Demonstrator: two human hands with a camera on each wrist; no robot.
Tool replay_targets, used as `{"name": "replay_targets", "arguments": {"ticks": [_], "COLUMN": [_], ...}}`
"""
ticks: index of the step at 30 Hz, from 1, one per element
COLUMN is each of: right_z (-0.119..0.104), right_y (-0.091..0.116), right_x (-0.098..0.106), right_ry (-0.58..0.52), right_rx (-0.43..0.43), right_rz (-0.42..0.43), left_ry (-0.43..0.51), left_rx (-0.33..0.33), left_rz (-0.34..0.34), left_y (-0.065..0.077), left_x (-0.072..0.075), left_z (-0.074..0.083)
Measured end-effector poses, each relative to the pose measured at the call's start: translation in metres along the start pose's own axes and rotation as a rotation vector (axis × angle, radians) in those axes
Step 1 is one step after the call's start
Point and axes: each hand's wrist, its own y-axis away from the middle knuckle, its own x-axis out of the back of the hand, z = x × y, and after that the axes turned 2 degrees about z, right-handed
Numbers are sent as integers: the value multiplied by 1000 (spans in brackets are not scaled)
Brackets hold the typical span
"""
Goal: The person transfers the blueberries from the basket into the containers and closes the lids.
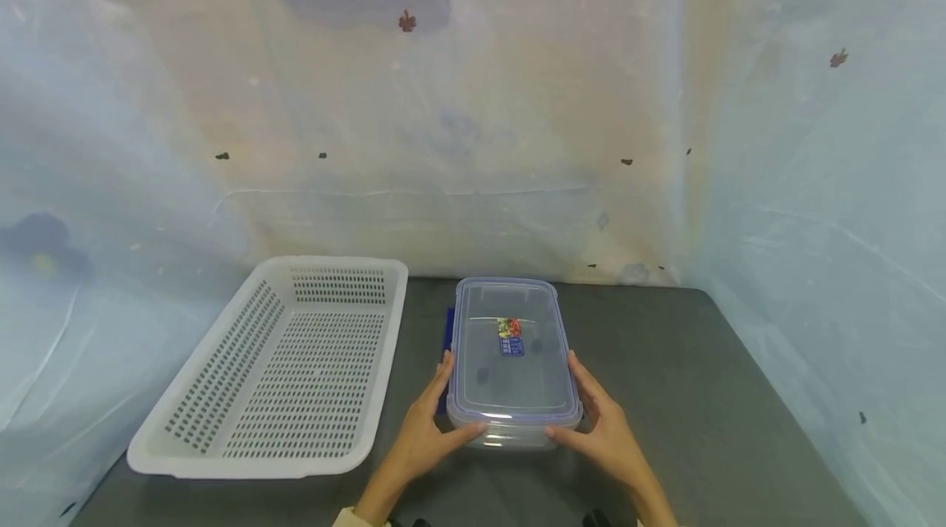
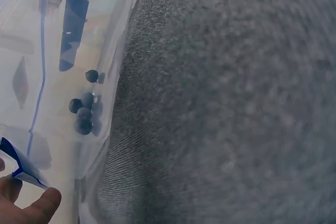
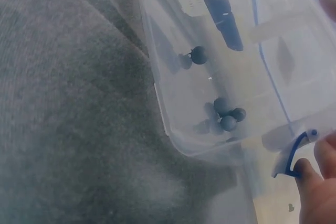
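A clear rectangular food container (image 1: 513, 435) with a blue-rimmed lid (image 1: 480, 387) sits on the dark table in the head view. A small printed label (image 1: 510, 338) is on the lid. My left hand (image 1: 427, 437) grips the near left corner, thumb across the front and fingers along the side. Mirroring it, my right hand (image 1: 604, 433) grips the near right corner. Several dark round berries show through the clear wall, as berries (image 2: 83, 125) and berries (image 3: 228, 123) in the wrist views. Beside the fingers are a blue-edged flap (image 2: 21, 169) and a blue clip-like piece (image 3: 295, 153).
A white perforated plastic basket (image 1: 365, 437) stands to the left of the container. Dark blue material (image 1: 448, 323) pokes out along the container's left side. The grey table (image 1: 665, 363) extends to the right, with patterned sheeting (image 1: 473, 133) hanging behind and at both sides.
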Motion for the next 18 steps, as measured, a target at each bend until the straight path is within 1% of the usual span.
{"name": "replay_targets", "arguments": {"ticks": [3,13,18], "right_z": [1,0,-1], "right_y": [-1,0,1], "right_x": [-1,0,1], "right_ry": [3,-40,-62], "right_rx": [-5,31,45], "right_rz": [1,-6,-23], "left_ry": [-4,8,9], "left_rx": [-2,-33,-38], "left_rz": [14,23,26], "left_y": [0,2,4], "left_x": [0,-2,-3], "left_z": [-1,1,1]}}
